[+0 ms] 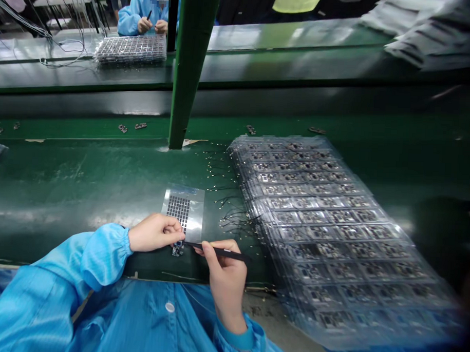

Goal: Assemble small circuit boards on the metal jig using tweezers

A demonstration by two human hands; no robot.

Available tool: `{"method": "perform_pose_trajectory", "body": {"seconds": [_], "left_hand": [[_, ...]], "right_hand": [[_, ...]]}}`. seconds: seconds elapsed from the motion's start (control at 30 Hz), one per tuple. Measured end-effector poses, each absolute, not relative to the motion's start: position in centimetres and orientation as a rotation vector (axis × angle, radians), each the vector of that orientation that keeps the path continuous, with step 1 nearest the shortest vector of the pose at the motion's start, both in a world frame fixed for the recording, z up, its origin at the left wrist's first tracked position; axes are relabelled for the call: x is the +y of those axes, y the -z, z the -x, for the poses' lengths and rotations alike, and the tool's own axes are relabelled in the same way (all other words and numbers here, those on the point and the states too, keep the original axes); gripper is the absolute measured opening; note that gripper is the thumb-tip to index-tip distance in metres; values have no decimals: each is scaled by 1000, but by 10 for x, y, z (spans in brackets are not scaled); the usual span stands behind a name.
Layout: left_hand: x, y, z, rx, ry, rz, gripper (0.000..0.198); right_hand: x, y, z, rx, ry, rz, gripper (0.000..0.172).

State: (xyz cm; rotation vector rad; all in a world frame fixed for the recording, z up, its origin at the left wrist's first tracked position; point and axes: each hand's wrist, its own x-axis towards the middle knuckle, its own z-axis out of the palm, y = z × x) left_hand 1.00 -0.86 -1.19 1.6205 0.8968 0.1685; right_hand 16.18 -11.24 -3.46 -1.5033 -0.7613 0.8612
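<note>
My left hand [156, 233] is closed in a pinch on a small circuit board [177, 248], near the front edge of the green bench. In my right hand [227, 272] is a pair of black tweezers [225, 253], held sideways with the tips pointing left at the board. Whether the tips grip anything is too small to tell. Just beyond my fingers lies a clear sheet [196, 208] with a grid of small black square pieces [179, 207], partly hidden by my left hand.
Stacked clear trays [318, 216] of circuit boards stand at the right, thin black wires [229, 215] sticking out leftward. A green post [190, 77] rises behind the sheet. Small parts [140, 126] lie along the back ledge. Across the line, a person in blue [133, 13] works beside another tray stack [131, 49].
</note>
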Motion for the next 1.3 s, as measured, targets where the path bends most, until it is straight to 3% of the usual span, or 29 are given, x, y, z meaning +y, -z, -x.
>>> {"method": "perform_pose_trajectory", "body": {"seconds": [1.0, 1.3], "left_hand": [[-15, 13, -13, 964, -271, -1584, 12], [-10, 10, -12, 979, -347, -1455, 14]], "right_hand": [[-113, 39, -162, -814, -817, 1495, 19], [-115, 46, -165, -755, -870, 1437, 27]]}}
